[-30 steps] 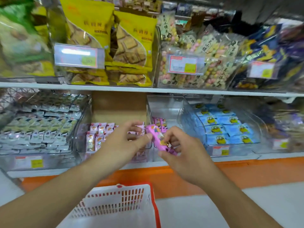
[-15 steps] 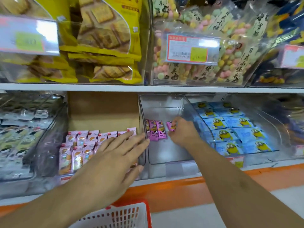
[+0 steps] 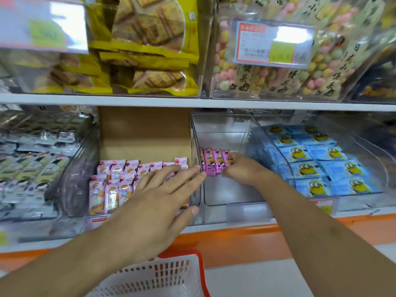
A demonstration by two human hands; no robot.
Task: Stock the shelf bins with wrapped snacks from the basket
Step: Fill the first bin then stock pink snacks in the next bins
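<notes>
The right hand [image 3: 242,168] is inside the clear bin [image 3: 225,129] on the lower shelf [image 3: 214,227], its fingers [image 3: 232,158] curled onto the rightmost of the pink bars [image 3: 212,161]. Whether they pinch that bar or only press it into line I cannot tell for certain; it looks like a pinch at the bar's right edge. The bars stand side by side in a short row against the bin's left wall, long axes running front to back, so the row grows rightward. The hand lies on the row's right, on the open side, where the bin floor is bare.

The left hand [image 3: 162,200] hangs flat in front of the neighbouring bin of pale pink packets [image 3: 115,179], fingers straight and spread, holding nothing. Its fingertips point toward the near ends of the bars, just beside them or touching.

The basket [image 3: 162,277] sits low in view, below the left wrist, so the left hand is nearer to it for the next bar. Its contents are hidden. The bin is barely started.
</notes>
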